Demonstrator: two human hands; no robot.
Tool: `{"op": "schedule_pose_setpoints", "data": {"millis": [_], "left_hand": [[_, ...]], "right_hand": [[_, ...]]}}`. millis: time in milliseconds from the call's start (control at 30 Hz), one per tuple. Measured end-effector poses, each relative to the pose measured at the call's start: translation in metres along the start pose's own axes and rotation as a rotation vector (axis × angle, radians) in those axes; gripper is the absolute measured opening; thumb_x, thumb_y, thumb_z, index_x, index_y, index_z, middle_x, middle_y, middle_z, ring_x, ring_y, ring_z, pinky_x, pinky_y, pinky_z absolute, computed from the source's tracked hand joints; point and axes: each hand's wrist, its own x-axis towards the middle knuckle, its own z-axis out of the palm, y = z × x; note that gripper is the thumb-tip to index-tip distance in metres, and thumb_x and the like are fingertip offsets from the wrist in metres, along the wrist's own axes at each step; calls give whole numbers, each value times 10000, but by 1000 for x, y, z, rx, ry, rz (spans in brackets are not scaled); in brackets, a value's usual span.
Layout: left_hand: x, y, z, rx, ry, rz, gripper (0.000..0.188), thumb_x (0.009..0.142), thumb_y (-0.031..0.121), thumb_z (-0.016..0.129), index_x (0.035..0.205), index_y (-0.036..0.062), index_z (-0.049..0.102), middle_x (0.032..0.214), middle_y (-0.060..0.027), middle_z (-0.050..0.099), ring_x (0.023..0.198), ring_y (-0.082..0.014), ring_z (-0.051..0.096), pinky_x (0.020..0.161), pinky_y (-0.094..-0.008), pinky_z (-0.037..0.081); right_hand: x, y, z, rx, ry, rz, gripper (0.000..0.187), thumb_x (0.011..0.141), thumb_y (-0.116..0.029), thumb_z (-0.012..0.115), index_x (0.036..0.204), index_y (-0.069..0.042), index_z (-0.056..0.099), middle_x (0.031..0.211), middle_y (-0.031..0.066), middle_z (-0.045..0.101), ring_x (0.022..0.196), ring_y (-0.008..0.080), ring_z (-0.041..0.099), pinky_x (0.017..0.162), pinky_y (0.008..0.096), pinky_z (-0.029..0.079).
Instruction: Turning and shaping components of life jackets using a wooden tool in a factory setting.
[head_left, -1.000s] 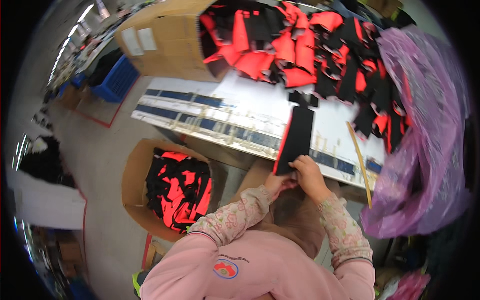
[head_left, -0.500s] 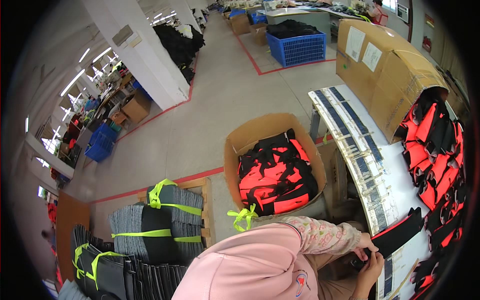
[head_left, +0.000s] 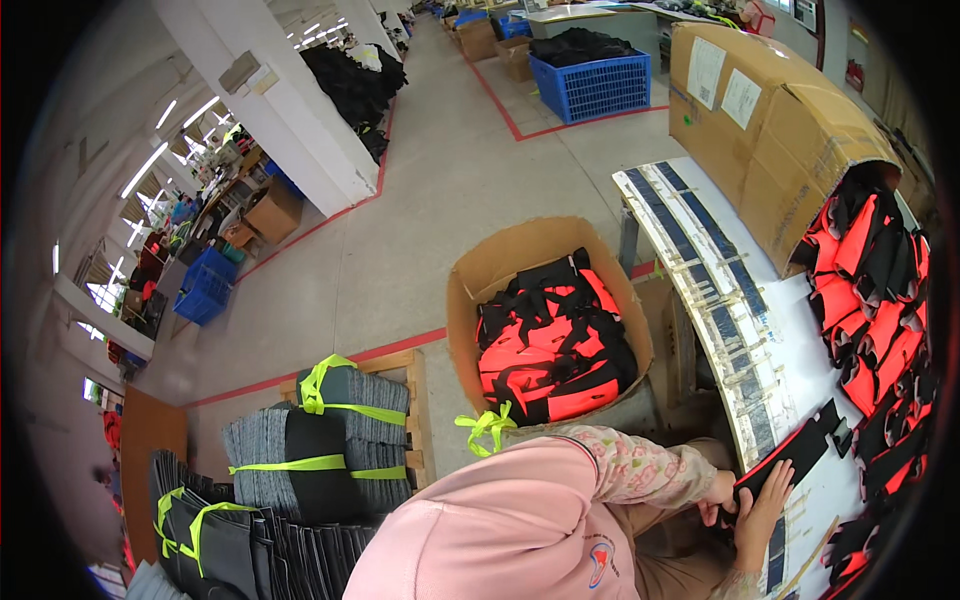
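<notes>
A black fabric strip (head_left: 797, 450) with a red edge lies slantwise across the table's near edge, a narrow black tab at its far end. My left hand (head_left: 716, 497), in a floral sleeve, grips the strip's near end with curled fingers; its fingertips are partly hidden. Flat on the strip, fingers stretched out, rests my right hand (head_left: 764, 503). A heap of black and red fabric pieces (head_left: 868, 340) lies just beyond, to the right.
The white table (head_left: 800, 345) has worn taped strips along its edge. A cardboard box (head_left: 775, 130) lies on it, spilling pieces. An open carton (head_left: 470, 290) of black and red pieces stands left of the table. Bundled grey and black sheets (head_left: 262, 450) are stacked at lower left.
My right hand has gone from pinching beside my left to lying flat on the strip. The strip has turned steeper, and its far-end tab now shows. My left hand has shifted slightly.
</notes>
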Motion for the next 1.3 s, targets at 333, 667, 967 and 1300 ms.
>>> {"op": "schedule_pose_setpoints", "data": {"millis": [333, 667, 967, 1300], "left_hand": [[20, -14, -5, 215, 56, 127, 260, 868, 126, 528, 941, -123, 528, 707, -166, 650, 474, -251, 602, 446, -395, 524], [20, -19, -6, 67, 36, 78, 231, 785, 112, 616, 1003, 34, 602, 855, -118, 662, 735, -201, 656, 525, -330, 545], [1, 3, 3, -160, 123, -108, 159, 856, 183, 579, 932, 43, 589, 670, -39, 566, 442, -93, 435, 604, -316, 515], [-22, 13, 38, -177, -2, -109, 335, 880, 374, 526, 1003, 65, 575, 827, -78, 601, 553, -98, 486, 661, -331, 485]], "right_hand": [[74, 62, 29, -36, 48, 34, 643, 853, -177, 511, 1387, -17, 191, 1439, 183, 199, 1342, 318, 159, 1080, 431, 111], [73, 67, 37, 76, 225, 87, 618, 808, -139, 510, 1346, 36, 263, 1412, 227, 229, 1329, 353, 170, 1091, 397, 115], [-81, -21, -1, -126, 118, 79, 644, 751, -153, 593, 1294, 64, 324, 1349, 234, 321, 1271, 340, 304, 1049, 432, 252], [-78, 3, -6, -97, 550, 75, 170, 690, -31, 537, 847, -13, 600, 713, 78, 503, 701, 253, 499, 705, 360, 405]]}}
